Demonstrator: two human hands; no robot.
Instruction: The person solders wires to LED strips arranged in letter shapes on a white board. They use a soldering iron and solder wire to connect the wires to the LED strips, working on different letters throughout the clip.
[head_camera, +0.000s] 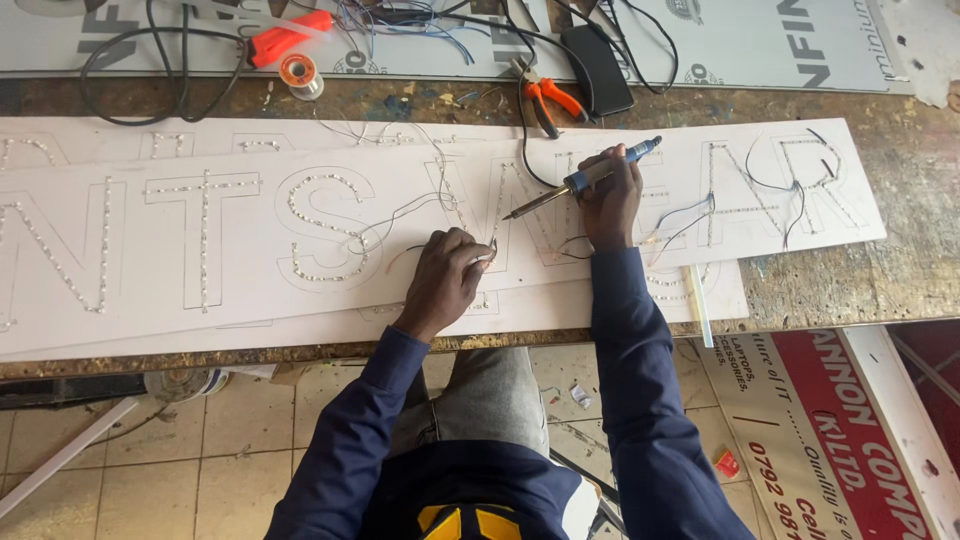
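Observation:
A long white sign board lies across the workbench, with large letter outlines studded with small lights and thin wires. My right hand grips a blue-handled soldering iron, its metal tip pointing down-left over the board. My left hand rests on the board near the front edge, fingers pinching a thin wire close to the iron's tip.
At the back of the bench lie orange-handled pliers, a black box, a solder spool, an orange tool and black cables. A white tube sticks over the front edge. A red and white sign lies on the tiled floor.

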